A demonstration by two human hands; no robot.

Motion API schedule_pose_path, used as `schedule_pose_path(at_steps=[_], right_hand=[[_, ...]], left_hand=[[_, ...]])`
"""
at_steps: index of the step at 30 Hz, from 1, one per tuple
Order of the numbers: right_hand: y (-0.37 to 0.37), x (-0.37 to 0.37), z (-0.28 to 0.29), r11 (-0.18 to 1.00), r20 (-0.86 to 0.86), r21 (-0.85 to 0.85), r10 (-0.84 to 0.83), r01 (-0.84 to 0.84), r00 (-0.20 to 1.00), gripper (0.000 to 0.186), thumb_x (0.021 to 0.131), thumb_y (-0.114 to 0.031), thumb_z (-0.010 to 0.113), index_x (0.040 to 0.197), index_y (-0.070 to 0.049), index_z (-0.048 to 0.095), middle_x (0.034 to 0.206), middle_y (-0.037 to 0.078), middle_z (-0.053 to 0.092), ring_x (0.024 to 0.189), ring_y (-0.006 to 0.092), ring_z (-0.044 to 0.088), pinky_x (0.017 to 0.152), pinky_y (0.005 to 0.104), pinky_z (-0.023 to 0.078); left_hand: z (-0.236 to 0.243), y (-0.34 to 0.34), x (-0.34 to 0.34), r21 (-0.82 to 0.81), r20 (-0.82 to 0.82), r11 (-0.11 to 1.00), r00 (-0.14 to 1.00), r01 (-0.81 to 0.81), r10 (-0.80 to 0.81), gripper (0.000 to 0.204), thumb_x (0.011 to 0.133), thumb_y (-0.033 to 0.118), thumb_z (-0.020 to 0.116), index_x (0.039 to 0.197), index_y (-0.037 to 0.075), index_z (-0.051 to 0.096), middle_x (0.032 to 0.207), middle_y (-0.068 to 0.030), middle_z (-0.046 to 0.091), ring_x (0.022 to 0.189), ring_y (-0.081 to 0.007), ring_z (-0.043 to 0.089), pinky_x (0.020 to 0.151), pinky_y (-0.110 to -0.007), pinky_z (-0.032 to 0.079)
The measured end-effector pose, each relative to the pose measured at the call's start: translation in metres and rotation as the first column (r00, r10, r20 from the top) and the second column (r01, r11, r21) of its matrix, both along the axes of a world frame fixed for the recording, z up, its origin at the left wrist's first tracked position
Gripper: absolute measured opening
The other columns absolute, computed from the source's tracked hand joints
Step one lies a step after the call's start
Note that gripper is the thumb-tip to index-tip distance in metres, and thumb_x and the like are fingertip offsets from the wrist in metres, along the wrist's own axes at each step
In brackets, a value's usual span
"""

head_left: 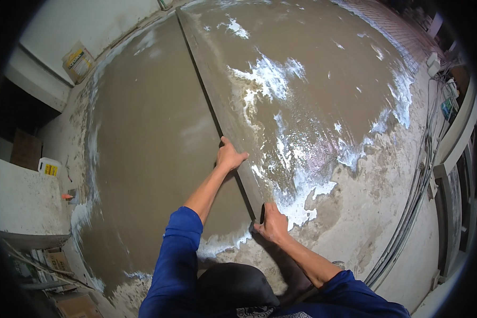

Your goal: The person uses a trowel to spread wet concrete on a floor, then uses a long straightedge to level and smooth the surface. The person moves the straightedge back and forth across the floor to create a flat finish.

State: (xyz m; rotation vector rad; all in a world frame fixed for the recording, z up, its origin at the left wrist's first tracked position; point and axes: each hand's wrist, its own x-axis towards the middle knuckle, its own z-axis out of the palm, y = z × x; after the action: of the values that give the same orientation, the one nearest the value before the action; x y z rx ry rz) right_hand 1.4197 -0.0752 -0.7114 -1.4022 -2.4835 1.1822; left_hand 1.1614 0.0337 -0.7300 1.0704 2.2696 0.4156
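A long straight levelling board (217,100) lies across wet grey-brown screed (148,138), running from my hands to the far wall. My left hand (229,155) grips its left edge a short way up. My right hand (271,222) clasps the near end of the board. Both arms wear blue sleeves. Left of the board the screed looks smooth; right of it the surface (312,79) is wetter, with white watery patches.
Bare rough concrete floor (376,212) lies at the right, with cables (408,212) along a wall edge. A bag (78,62) leans at the far-left wall. A white canister (50,167) stands at the left beside a low ledge (21,206). Cardboard and sticks lie bottom left.
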Motion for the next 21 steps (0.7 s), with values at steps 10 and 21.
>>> schedule_pose_path(at_steps=[10,21], right_hand=[[-0.001,0.007,-0.006,1.0,0.013,-0.021,-0.003,0.003,1.0,0.061,0.069,-0.026,0.082,0.112,-0.001,0.047,0.11,0.023,0.056,0.091,0.0481,0.061,0.073,0.0539,0.052],[0.004,0.014,-0.015,0.999,0.005,-0.024,-0.032,0.032,0.999,0.055,0.073,-0.023,0.08,0.11,-0.002,0.045,0.109,0.022,0.053,0.087,0.0491,0.061,0.073,0.0562,0.051]], left_hand=[[-0.003,0.003,0.005,-0.034,0.024,0.999,1.0,-0.006,0.007,0.125,0.072,0.039,0.084,0.149,-0.019,0.005,0.126,-0.0345,0.059,0.117,-0.0412,0.061,0.102,-0.04,0.049],[-0.014,0.012,0.01,0.02,-0.013,1.0,1.0,-0.002,0.002,0.126,0.07,0.041,0.085,0.147,-0.021,0.007,0.126,-0.0373,0.058,0.116,-0.0432,0.062,0.101,-0.04,0.05]])
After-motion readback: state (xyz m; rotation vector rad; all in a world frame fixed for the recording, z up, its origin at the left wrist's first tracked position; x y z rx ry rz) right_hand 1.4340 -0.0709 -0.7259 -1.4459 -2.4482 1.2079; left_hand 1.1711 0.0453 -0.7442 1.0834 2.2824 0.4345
